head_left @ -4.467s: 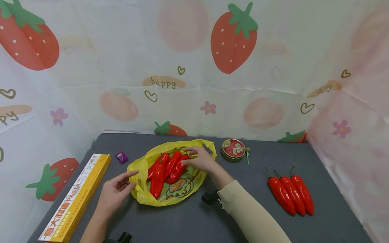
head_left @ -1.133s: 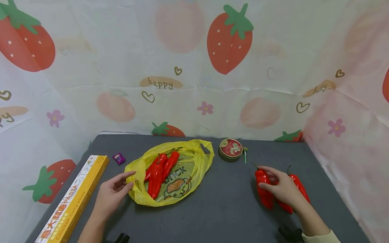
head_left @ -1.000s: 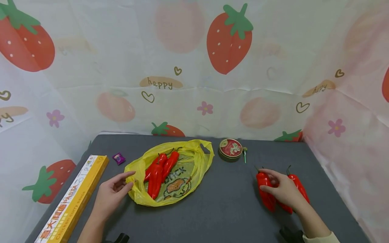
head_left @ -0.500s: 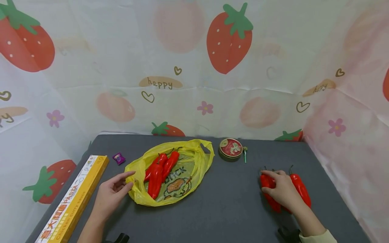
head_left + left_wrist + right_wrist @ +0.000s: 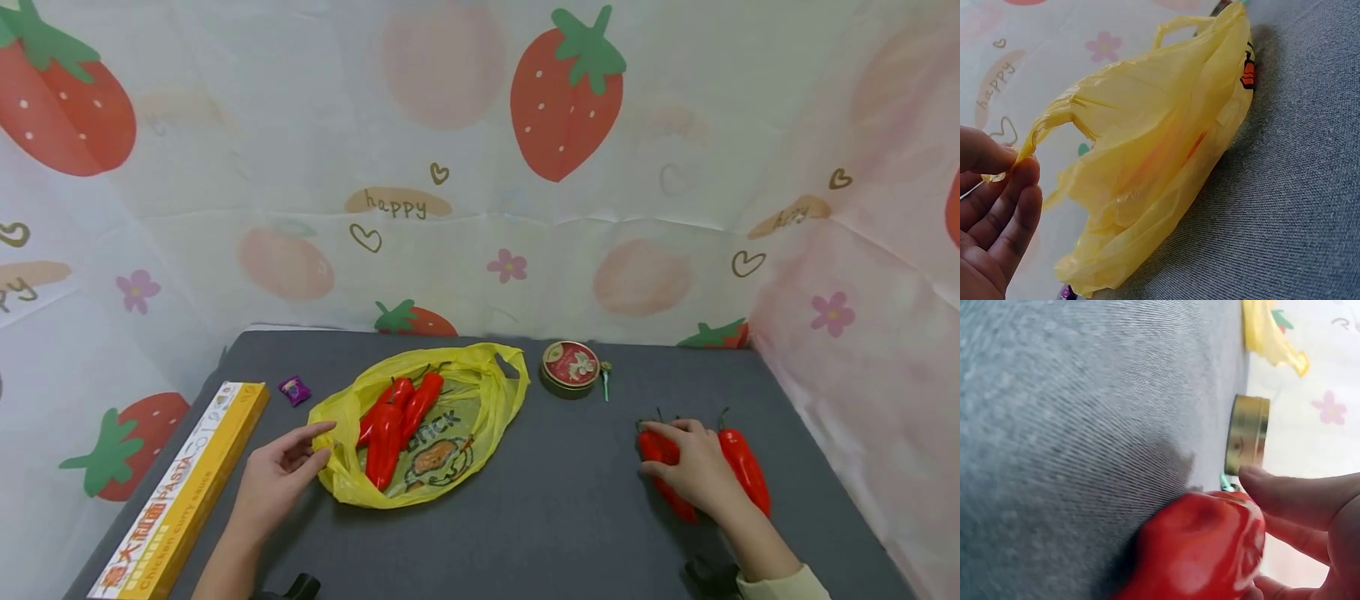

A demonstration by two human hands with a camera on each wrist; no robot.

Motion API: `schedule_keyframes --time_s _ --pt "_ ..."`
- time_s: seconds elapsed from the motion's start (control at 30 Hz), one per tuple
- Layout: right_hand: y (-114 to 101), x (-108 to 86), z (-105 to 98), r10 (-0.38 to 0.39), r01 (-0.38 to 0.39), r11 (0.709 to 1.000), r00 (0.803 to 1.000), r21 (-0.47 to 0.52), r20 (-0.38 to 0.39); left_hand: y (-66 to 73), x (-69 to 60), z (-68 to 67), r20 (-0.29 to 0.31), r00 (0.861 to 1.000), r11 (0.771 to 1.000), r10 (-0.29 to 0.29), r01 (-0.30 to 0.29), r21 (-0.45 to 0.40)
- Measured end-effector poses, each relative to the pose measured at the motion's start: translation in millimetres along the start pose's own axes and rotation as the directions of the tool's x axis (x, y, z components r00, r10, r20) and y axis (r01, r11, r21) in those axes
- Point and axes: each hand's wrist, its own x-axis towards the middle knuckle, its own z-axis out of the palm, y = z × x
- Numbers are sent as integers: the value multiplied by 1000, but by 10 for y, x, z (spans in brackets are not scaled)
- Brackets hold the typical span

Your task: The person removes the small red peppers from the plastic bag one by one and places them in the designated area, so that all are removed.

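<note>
My left hand (image 5: 281, 475) pinches the edge of a yellow plastic bag (image 5: 341, 483); the left wrist view shows its handle strip (image 5: 1038, 134) between thumb and fingertips. Inside the open bag lie red chili peppers (image 5: 384, 446) with dark stems, over a printed patch. At the right of the table, my right hand (image 5: 697, 467) grips a red chili pepper (image 5: 660, 450), thumb on its near side. More of the pile is partly hidden under that hand. Another red chili pepper (image 5: 744, 471) lies just right of it. In the right wrist view the thumb touches the glossy pepper (image 5: 1200, 550).
A yellow and white pasta box (image 5: 183, 492) lies along the left edge, with a small purple wrapped candy (image 5: 294, 390) near its far end. Behind, a round red-lidded tin (image 5: 570, 369) stands beside a small green stick-like item (image 5: 605, 382). Printed cloth hangs behind the grey table (image 5: 525, 533).
Fewer peppers are in the bag than 4.5 seconds ago. My right hand has gone from the bag to the right-hand peppers, then shifted its pepper slightly right. My left hand stays at the bag.
</note>
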Motion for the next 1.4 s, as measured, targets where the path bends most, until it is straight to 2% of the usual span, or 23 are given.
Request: schedule_keyframes --time_s 0.23,0.4,0.53,0.87,1.13,1.4 --pt "-3 -22 -71 0 -1 999 1000 35 18 -7 -20 -6 8 1000 1000 -10 10 2" --pt "-122 6 -117 -45 48 997 998 66 -47 -12 -16 -5 6 1000 1000 0 0 -3" --pt "-324 77 -160 -83 95 987 992 126 -97 -16 -9 -7 3 1000 1000 5 -5 -1" --pt "-869 265 -106 -138 159 943 986 291 -93 -5 -14 -12 1 1000 1000 0 0 9" --pt "-1283 424 10 -180 182 910 983 373 -40 -5 -9 -3 5 1000 1000 3 -3 -12" --pt "-1633 613 187 -284 256 861 959 439 -2 -9 4 5 14 1000 1000 16 -16 -18"
